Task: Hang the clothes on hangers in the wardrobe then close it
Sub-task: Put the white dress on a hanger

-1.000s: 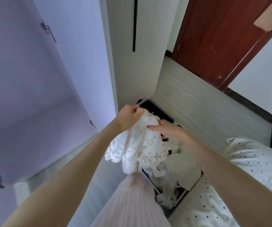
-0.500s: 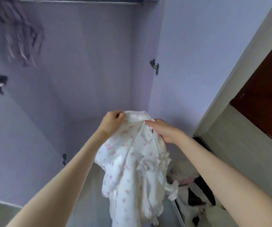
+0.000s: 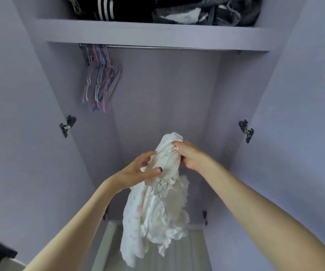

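The person is standing before the open wardrobe (image 3: 157, 98), holding a white garment (image 3: 157, 208) up in front of its lilac interior. The right hand (image 3: 189, 155) is gripping the garment's top, fingers curled into the bunched cloth. The left hand (image 3: 138, 172) is grasping the fabric just below, thumb and fingers closing round a fold. The rest of the garment is hanging down between the two forearms, crumpled, with faint pink marks along its left side and what looks like a ruffled trim near the middle, though the blur makes that uncertain. High on the left, a cluster of hangers (image 3: 101, 79) is hanging from the rail (image 3: 167, 47), well apart from the garment. Above the rail, dark clothes (image 3: 177, 10) are lying on the shelf (image 3: 153, 32). Hinges (image 3: 67, 125) are showing on both side walls.
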Demonstrator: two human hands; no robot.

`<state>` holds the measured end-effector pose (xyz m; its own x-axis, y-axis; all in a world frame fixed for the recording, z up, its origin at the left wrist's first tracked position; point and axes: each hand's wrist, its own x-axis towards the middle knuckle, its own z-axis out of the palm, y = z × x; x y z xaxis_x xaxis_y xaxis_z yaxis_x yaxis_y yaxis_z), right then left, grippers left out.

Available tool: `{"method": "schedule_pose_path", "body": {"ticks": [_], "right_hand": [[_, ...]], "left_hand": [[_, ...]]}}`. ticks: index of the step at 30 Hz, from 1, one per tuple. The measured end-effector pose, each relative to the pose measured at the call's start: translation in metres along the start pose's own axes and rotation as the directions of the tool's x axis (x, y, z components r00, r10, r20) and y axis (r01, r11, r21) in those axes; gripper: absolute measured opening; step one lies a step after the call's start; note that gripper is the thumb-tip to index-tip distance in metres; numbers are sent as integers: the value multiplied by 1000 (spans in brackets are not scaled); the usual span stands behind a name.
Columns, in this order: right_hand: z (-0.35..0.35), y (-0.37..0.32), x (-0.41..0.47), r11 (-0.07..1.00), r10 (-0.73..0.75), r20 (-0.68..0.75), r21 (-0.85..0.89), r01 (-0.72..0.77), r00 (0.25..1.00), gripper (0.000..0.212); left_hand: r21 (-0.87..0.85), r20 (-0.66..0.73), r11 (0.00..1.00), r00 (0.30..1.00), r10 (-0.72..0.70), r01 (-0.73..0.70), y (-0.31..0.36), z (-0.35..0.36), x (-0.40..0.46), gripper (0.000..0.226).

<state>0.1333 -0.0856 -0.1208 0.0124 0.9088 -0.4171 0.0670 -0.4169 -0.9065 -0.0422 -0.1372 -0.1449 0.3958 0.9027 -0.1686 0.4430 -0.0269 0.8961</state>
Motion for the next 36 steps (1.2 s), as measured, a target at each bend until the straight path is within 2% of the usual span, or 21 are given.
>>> {"method": "schedule_pose_path", "body": {"ticks": [2,3,4,7,10,13,16,18,20,23,25,27,29,30,32,36], "right_hand": [[6,-20,15,999,1,20,52,-2,1000,20],[9,-31,22,997,2,31,77,-4,1000,21],[11,-39,29,994,0,38,108,-5,999,21],[17,-58,46,987,-23,34,162,17,999,14],[14,-69,62,986,-87,90,153,73,992,15],[11,-67,76,982,-171,209,115,150,963,27],[10,-50,91,979,-162,288,-71,190,944,40],[12,-33,101,966,-130,354,-166,199,926,38],[19,-18,111,963,-57,369,-225,149,928,42],[31,-6,123,886,63,263,-458,67,963,38],[32,-1,135,827,81,177,-561,32,981,35],[32,-6,148,799,-3,57,-600,37,998,34],[33,-19,157,772,-105,-106,-635,13,989,31],[33,-27,160,766,-136,-173,-643,-7,976,28],[33,-42,165,791,-165,-239,-612,-17,957,23],[31,-68,183,920,-103,-309,-392,-28,945,18]], "left_hand": [[45,32,998,999,-42,41,-5,-10,17,84],[48,-8,998,1000,-26,26,-6,-13,28,90],[47,-90,999,996,-13,17,-6,-15,37,83],[142,-409,990,912,37,23,5,-24,58,33],[194,-485,981,871,75,23,6,-38,79,21],[-17,-528,999,849,20,-34,5,-54,99,17],[-279,-553,951,832,-44,-135,10,-77,121,12],[-355,-533,922,844,-64,-154,13,-93,135,10],[-358,-499,922,865,-53,-150,12,-108,148,8],[-386,-487,915,868,-95,-117,0,-129,163,8],[-403,-502,911,853,-142,-86,-12,-141,172,6],[-366,-534,930,826,-179,-34,-26,-151,179,9],[-337,-554,941,805,-212,17,-43,-159,184,25],[-339,-556,940,801,-223,26,-49,-161,184,31],[-325,-536,945,818,-209,28,-60,-166,184,28],[-184,-432,978,885,-174,102,-69,-179,185,34]]}}
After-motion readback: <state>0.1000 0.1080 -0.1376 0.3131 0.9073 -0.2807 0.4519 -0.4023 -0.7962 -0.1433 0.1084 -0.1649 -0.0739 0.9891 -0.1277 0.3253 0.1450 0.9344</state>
